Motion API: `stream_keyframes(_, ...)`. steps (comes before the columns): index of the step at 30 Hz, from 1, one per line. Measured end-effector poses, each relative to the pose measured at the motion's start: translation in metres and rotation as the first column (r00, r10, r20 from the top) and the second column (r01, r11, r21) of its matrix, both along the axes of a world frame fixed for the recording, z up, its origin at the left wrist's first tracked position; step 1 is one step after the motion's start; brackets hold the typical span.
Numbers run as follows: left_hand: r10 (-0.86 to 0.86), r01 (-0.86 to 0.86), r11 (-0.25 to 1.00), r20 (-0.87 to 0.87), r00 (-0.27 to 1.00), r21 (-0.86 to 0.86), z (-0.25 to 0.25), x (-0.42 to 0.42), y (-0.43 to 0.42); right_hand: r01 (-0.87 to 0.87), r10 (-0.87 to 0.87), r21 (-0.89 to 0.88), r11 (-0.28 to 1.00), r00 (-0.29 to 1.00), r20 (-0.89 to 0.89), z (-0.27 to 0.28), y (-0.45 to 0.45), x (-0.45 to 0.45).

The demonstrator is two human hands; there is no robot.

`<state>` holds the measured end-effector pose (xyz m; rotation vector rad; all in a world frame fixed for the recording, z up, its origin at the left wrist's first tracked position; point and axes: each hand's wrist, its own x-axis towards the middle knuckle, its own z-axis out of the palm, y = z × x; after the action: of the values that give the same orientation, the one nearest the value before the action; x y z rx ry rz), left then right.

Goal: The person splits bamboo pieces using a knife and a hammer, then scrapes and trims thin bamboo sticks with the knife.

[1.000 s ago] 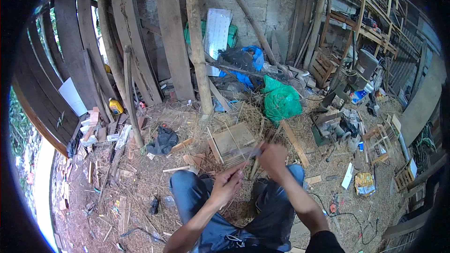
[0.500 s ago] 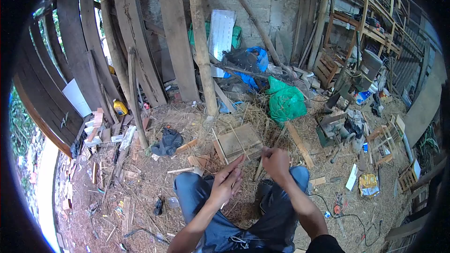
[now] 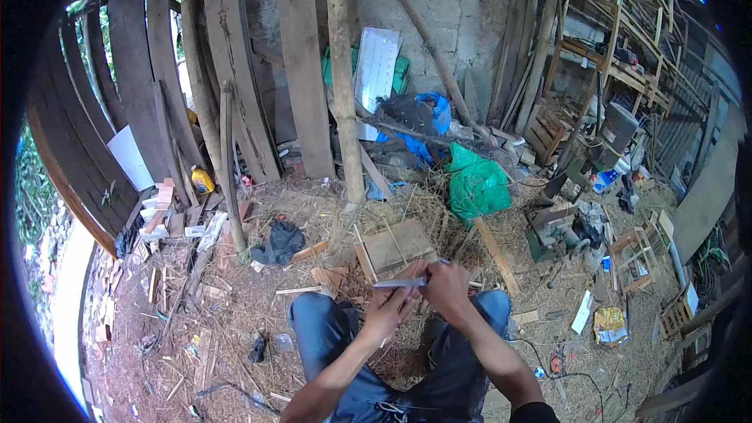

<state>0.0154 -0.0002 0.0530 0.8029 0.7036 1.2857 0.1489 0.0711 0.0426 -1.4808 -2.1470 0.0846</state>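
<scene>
My right hand (image 3: 448,288) is closed around the handle of a knife, mostly hidden in the fist. The pale blade of the knife (image 3: 398,283) points left, lying across the fingers of my left hand (image 3: 389,312). My left hand is closed on a thin wooden stick; only a short pale end shows below the palm, the rest being hidden. Just beyond both hands, a wooden board with raised edge strips (image 3: 395,243) lies on the ground, with a thin strip across it.
Wood scraps and shavings litter the ground. A green plastic bag (image 3: 479,180) sits ahead, a black plastic bag (image 3: 280,243) to the left. A pole (image 3: 342,86) stands in front. At right are a small wooden frame (image 3: 634,258) and a yellow packet (image 3: 610,325).
My right hand has moved left and down toward my left hand, and the knife blade now shows across the left fingers. The view has shifted slightly.
</scene>
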Motion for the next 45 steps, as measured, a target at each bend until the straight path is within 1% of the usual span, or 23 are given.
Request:
stream_keyframes(1,0.021,-0.02,0.998,0.025,0.999,-0.052,-0.009,-0.002,0.003,0.085,-0.084,-0.024,0.996,0.996,0.043,0.003,0.005,-0.001)
stream_keyframes(5,-0.044,0.045,0.999,0.033,0.998,-0.017,-0.007,-0.006,-0.004,0.192,-0.194,-0.092,0.977,0.981,-0.013,0.008,0.018,0.008)
stream_keyframes(6,-0.026,0.031,0.996,0.063,0.998,-0.081,-0.005,-0.005,-0.008,0.195,-0.197,-0.092,0.977,0.98,-0.015,0.005,0.012,0.007)
stream_keyframes(8,-0.003,0.016,0.989,0.09,0.996,-0.146,-0.004,-0.004,-0.01,-0.079,0.075,0.033,0.996,0.991,0.109,-0.008,-0.004,0.005)
stream_keyframes(10,-0.042,0.051,0.996,0.107,0.993,-0.078,-0.007,-0.002,-0.012,-0.032,0.032,0.005,0.999,0.997,0.07,-0.007,-0.004,0.002)
stream_keyframes(14,-0.009,0.008,0.99,-0.002,1.0,-0.141,-0.014,-0.008,-0.008,0.033,-0.033,-0.006,0.999,0.998,0.054,0.003,0.006,0.012)
stream_keyframes(16,-0.061,0.066,0.991,0.051,0.997,-0.117,-0.015,-0.011,-0.008,0.033,-0.033,-0.008,0.999,0.999,0.037,-0.005,0.001,0.01)
stream_keyframes(19,-0.101,0.114,0.984,0.102,0.99,-0.134,-0.01,-0.011,-0.016,-0.012,0.015,-0.022,1.0,0.99,0.143,-0.009,-0.003,0.009)
stream_keyframes(21,-0.107,0.116,0.988,0.091,0.99,-0.098,-0.01,-0.017,-0.016,-0.046,0.045,0.069,0.997,0.999,0.014,-0.008,0.011,0.02)
stream_keyframes(22,-0.113,0.117,0.992,0.08,0.99,-0.056,-0.01,-0.018,-0.018,-0.047,0.046,0.061,0.997,0.999,0.015,-0.007,0.019,0.025)
stream_keyframes(24,-0.093,0.098,0.992,0.062,0.994,-0.086,-0.011,-0.02,-0.02,0.225,-0.222,-0.114,0.968,0.974,0.035,0.0,0.036,0.034)
stream_keyframes(26,-0.053,0.057,0.989,0.034,0.998,-0.139,-0.014,-0.02,-0.02,0.159,-0.158,-0.167,0.973,0.987,0.02,0.002,0.032,0.034)
stream_keyframes(28,-0.056,0.053,0.99,-0.026,0.998,-0.132,-0.022,-0.016,-0.02,0.088,-0.073,-0.077,0.993,0.981,0.178,0.005,0.005,0.018)
stream_keyframes(29,-0.061,0.05,0.991,-0.087,0.994,-0.126,-0.025,-0.014,-0.017,0.012,0.003,-0.105,0.994,0.99,0.14,0.0,-0.002,0.013)
stream_keyframes(32,-0.07,0.061,0.996,-0.137,0.988,-0.065,-0.027,-0.014,-0.016,0.011,0.002,-0.144,0.99,0.996,0.086,0.003,0.012,0.021)
stream_keyframes(34,-0.078,0.072,0.996,-0.095,0.992,-0.06,-0.018,-0.016,-0.012,-0.009,0.017,-0.129,0.992,0.998,0.068,-0.012,0.029,0.025)
stream_keyframes(36,-0.123,0.121,0.987,-0.01,0.992,-0.11,-0.008,-0.021,-0.013,0.28,-0.278,-0.064,0.958,0.96,0.036,-0.025,0.048,0.032)
stream_keyframes(38,-0.148,0.145,0.985,-0.024,0.989,-0.091,-0.016,-0.027,-0.025,0.494,-0.491,-0.138,0.858,0.869,0.058,-0.021,0.074,0.062)
stream_keyframes(39,-0.173,0.17,0.983,-0.035,0.984,-0.075,-0.02,-0.03,-0.03,0.49,-0.487,-0.138,0.861,0.872,0.052,-0.017,0.075,0.067)
stream_keyframes(42,-0.086,0.085,0.996,-0.15,0.985,-0.011,-0.03,-0.035,-0.03,0.432,-0.44,-0.121,0.894,0.896,-0.05,-0.013,0.071,0.071)
stream_keyframes(43,-0.088,0.087,0.996,-0.142,0.986,-0.013,-0.032,-0.035,-0.028,0.151,-0.294,-0.327,0.933,0.845,-0.446,-0.022,0.067,0.066)
stream_keyframes(44,-0.011,0.036,0.997,-0.315,0.949,0.074,-0.035,-0.033,-0.025,-0.19,-0.204,-0.382,0.904,0.595,-0.778,-0.028,0.066,0.062)
stream_keyframes(45,0.077,0.003,0.986,-0.47,0.879,0.167,-0.036,-0.03,-0.023,-0.18,-0.21,-0.386,0.905,0.6,-0.772,-0.013,0.054,0.056)
